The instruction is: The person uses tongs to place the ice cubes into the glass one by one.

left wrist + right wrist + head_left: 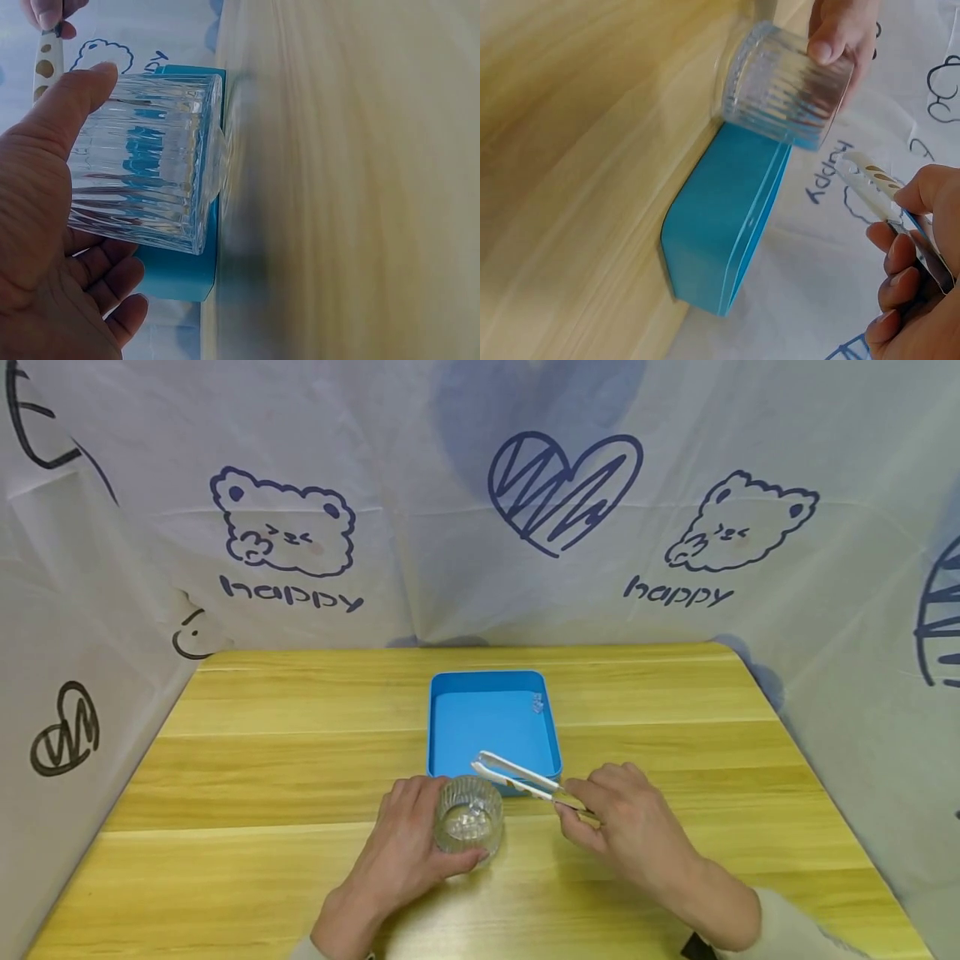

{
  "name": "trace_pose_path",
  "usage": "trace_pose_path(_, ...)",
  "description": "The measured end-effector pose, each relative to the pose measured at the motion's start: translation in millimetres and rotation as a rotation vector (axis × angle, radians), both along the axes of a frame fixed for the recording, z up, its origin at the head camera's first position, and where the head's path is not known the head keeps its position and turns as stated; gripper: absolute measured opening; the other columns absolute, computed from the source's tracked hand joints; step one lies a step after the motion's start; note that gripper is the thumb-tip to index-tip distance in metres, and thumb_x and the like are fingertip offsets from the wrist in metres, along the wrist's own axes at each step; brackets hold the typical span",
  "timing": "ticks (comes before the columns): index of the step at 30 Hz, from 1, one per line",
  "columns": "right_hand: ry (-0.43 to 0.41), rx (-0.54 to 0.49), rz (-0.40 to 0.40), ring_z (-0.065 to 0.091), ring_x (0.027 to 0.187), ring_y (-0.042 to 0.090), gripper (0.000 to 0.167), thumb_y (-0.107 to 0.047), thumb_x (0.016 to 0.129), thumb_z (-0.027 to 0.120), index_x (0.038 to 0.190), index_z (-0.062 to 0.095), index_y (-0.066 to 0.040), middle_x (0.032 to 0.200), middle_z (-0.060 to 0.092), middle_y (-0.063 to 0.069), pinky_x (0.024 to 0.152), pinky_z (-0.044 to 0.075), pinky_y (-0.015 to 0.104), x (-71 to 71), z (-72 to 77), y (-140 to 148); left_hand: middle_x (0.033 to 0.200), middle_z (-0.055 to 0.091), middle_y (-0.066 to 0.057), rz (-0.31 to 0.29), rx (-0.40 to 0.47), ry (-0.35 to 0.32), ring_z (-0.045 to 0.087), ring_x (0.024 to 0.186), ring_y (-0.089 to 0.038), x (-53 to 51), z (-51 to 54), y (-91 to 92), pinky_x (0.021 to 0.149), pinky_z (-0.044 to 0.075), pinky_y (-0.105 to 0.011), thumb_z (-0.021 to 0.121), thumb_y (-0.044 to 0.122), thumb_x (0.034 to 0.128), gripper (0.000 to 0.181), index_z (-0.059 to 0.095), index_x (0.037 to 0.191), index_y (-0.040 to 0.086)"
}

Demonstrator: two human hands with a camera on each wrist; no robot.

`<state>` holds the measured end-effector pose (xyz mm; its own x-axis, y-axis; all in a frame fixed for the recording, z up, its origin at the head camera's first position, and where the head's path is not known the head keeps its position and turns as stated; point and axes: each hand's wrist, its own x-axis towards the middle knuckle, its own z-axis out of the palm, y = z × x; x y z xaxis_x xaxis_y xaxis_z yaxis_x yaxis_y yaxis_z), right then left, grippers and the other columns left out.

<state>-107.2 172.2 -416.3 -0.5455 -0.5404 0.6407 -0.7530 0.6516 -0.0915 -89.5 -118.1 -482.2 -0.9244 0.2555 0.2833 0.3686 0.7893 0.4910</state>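
Note:
My left hand (401, 843) holds a ribbed clear glass cup (489, 839), thumb on the near side. Small clear pieces (471, 822) lie inside the cup, which stands on the table just in front of a blue tray (487, 727). My right hand (630, 822) pinches tongs (525, 774) with white, brown-spotted arms. Their tips are over the tray's near edge, beside and above the cup's rim; I cannot tell whether they hold anything. In the tray's far right corner lie a few small clear pieces (537, 702). The left fingers (116, 285) curve round the cup's far side.
The wood-patterned table (300, 735) carries the tray near its middle. White cloth (420, 527) with drawn bears and hearts hangs behind the table and along both sides. A small black object (697, 947) shows beside the right sleeve (787, 927).

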Motion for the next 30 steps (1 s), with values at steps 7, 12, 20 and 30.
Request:
trace_pose_path(7,-0.013,0.013,0.065,0.052,0.067,0.008,0.052,-0.043,0.112,0.042,0.091,0.078,-0.011,0.073,0.065,-0.007,0.061,0.041,0.025,11.5,-3.6,-2,0.12,0.066,-0.004,-0.013,-0.007,0.004,0.058,0.113,-0.025,1.6,1.9,-2.6,0.103,0.045,-0.045,0.094,0.06,0.0662,0.089,0.062,0.131,0.008)
trace_pose_path(12,-0.031,0.014,0.097,0.053,0.067,0.008,0.038,-0.037,0.109,0.053,0.094,0.079,-0.013,0.074,0.063,-0.009,0.063,0.041,0.025,14.4,-6.4,-5,0.119,0.066,-0.002,-0.02,-0.005,0.013,0.058,0.115,-0.024,3.2,3.2,-2.9,0.102,0.044,-0.044,0.096,0.059,0.0643,0.088,0.062,0.13,0.011)
trace_pose_path(20,-0.051,0.03,0.098,0.053,0.069,0.007,0.02,-0.029,0.099,0.067,0.095,0.079,-0.014,0.075,0.063,-0.009,0.065,0.041,0.025,14.7,-7.7,-15,0.12,0.067,-0.002,-0.012,-0.002,0.002,0.058,0.116,-0.025,3.0,2.6,-2.5,0.101,0.043,-0.043,0.095,0.06,0.0657,0.088,0.062,0.129,0.01)
trace_pose_path(30,-0.051,0.037,0.068,0.055,0.069,0.008,0.014,-0.024,0.091,0.073,0.093,0.078,-0.012,0.075,0.066,-0.007,0.065,0.044,0.027,12.5,-6.7,-16,0.12,0.067,-0.003,-0.009,0.002,-0.001,0.059,0.116,-0.025,3.0,1.7,-2.8,0.101,0.042,-0.043,0.095,0.06,0.0652,0.089,0.062,0.13,0.009)
